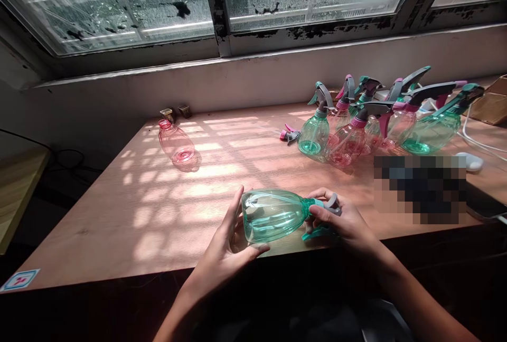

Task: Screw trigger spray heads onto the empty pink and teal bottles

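A green transparent spray bottle (273, 216) lies sideways just above the table's front edge, its base to the left. My left hand (225, 249) cups the base, with thumb and forefinger spread around it; some fingers are hidden behind the plastic. At the neck, my right hand (336, 218) is closed around the collar of the grey and green trigger head (331, 203), covering much of it. Farther back on the left, a pink transparent bottle (176, 142) without a spray head stands tilted in view. A loose grey and pink trigger head (290, 134) lies back on the table.
Several green and pink spray bottles (346, 144) with trigger heads crowd the back right. A phone (485, 202), a blurred-out patch, a white rounded case (469, 162) and a cable (481, 139) are at the right. Two small dark boxes (184, 111) sit by the wall below the window.
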Demonstrator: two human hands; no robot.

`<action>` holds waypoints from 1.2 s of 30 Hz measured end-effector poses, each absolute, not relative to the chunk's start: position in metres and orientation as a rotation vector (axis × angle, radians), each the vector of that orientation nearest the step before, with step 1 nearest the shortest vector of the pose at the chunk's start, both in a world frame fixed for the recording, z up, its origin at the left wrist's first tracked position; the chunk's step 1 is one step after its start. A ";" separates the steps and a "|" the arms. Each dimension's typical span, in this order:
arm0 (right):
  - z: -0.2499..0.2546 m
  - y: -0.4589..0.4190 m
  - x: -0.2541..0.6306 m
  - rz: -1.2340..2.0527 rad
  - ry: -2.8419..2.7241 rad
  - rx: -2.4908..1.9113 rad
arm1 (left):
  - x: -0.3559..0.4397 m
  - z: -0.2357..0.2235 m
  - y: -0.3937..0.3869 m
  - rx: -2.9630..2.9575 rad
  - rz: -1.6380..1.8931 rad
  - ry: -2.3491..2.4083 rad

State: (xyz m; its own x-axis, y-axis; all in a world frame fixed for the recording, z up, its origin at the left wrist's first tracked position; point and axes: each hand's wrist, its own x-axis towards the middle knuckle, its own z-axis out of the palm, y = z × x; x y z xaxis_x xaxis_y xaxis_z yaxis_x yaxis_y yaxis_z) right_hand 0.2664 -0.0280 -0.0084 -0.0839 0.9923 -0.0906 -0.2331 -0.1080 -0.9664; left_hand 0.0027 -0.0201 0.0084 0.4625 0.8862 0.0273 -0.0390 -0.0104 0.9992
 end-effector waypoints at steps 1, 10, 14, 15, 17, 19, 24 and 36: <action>-0.009 -0.028 0.266 1.439 -1.031 -1.064 | 0.003 0.008 -0.020 1.390 0.871 0.814; -0.011 -0.028 0.266 1.453 -1.077 -1.053 | -0.002 0.005 -0.021 1.464 0.907 0.811; -0.011 -0.029 0.267 1.473 -1.090 -1.038 | -0.002 0.004 -0.019 1.495 0.953 0.820; -0.012 -0.029 0.267 1.476 -1.090 -1.037 | -0.002 0.005 -0.019 1.504 0.960 0.819; -0.012 -0.029 0.268 1.478 -1.094 -1.037 | -0.001 0.006 -0.019 1.516 0.961 0.812; -0.012 -0.028 0.268 1.475 -1.097 -1.041 | 0.001 0.007 -0.019 1.523 0.953 0.813; -0.012 -0.027 0.268 1.460 -1.083 -1.051 | 0.004 0.006 -0.019 1.506 0.960 0.781; -0.012 -0.029 0.267 1.445 -1.038 -1.055 | -0.002 0.006 -0.020 1.400 0.911 0.771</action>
State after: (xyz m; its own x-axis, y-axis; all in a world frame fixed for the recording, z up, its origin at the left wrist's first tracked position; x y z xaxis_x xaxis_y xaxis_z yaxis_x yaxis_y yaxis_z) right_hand 0.2673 -0.0287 -0.0116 -0.0931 0.9920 -0.0855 -0.2356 -0.1054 -0.9661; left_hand -0.0022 -0.0197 0.0063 0.4675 0.8810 0.0730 -0.0742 -0.0432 0.9963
